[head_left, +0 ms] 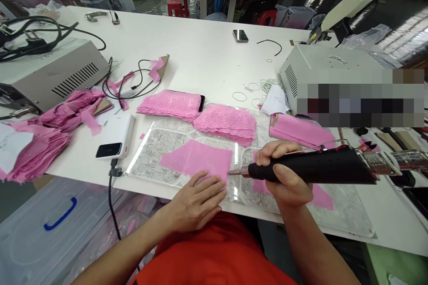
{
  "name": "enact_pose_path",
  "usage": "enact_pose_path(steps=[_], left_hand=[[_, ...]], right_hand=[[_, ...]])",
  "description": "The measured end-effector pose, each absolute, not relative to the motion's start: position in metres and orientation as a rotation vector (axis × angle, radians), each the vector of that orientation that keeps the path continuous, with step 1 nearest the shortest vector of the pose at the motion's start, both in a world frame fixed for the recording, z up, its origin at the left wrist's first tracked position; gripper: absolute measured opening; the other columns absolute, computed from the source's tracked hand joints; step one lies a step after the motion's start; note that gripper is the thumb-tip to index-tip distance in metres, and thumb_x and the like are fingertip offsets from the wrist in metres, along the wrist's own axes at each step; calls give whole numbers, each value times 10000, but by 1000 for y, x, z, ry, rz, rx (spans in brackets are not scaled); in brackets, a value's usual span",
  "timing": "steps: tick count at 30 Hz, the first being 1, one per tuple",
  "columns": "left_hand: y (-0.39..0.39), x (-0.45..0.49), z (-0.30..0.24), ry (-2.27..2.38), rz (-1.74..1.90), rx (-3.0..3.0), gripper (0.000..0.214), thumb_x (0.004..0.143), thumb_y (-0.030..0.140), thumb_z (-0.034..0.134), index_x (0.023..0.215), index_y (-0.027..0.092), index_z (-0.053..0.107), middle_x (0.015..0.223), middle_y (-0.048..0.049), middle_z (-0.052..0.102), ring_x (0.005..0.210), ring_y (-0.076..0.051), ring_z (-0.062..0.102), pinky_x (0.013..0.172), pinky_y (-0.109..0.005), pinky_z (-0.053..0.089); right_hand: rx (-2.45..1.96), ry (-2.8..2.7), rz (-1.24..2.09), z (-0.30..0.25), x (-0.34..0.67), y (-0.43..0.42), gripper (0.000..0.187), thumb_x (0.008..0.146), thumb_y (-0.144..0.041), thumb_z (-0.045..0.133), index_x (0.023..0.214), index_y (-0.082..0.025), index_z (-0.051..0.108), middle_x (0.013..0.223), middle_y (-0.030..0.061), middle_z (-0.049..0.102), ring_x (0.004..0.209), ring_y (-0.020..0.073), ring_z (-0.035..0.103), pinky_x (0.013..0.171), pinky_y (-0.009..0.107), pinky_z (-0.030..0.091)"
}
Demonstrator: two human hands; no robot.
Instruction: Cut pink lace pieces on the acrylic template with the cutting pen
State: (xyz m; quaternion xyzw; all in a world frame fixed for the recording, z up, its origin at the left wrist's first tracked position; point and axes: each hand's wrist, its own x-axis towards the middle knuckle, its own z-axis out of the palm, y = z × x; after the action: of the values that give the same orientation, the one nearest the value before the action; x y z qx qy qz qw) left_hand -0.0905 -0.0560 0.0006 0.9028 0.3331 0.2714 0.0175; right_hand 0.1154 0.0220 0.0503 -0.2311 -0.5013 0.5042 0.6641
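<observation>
My left hand (pixel 199 202) lies flat, its fingertips on the lower edge of a pink fabric piece (pixel 197 158). That piece rests on a clear, speckled board (pixel 157 142). In my right hand (pixel 290 176) is a black handheld tool (pixel 321 167), gripped from both sides. Its narrow metal tip points left and meets the right edge of the fabric piece. Under and beyond my right hand lies another pink piece (pixel 323 198), partly covered. Two stacks of pink lace, the left one (pixel 172 103) and the right one (pixel 225 122), sit just behind.
A white power bank (pixel 116 137) with a cable stands left of the board. Grey boxes flank the table, one left (pixel 53 71) and one right (pixel 321 67). Bundled pink fabric (pixel 40 147) lies at the left edge. A phone (pixel 240 35) and rubber bands (pixel 239 96) lie farther back.
</observation>
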Motion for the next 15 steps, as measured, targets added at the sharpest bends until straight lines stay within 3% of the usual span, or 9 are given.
enact_pose_path(steps=[15], left_hand=[[-30,-26,11,1090,912,2824,228,950,163,470,1137,130,596,1158,-94,680,1121,-219,598,1041,-425,407]], right_hand=[[-680,-935,883,68,183,44,158,577,-178,577,735,-180,575,753,0,530,572,83,484,562,274,423]])
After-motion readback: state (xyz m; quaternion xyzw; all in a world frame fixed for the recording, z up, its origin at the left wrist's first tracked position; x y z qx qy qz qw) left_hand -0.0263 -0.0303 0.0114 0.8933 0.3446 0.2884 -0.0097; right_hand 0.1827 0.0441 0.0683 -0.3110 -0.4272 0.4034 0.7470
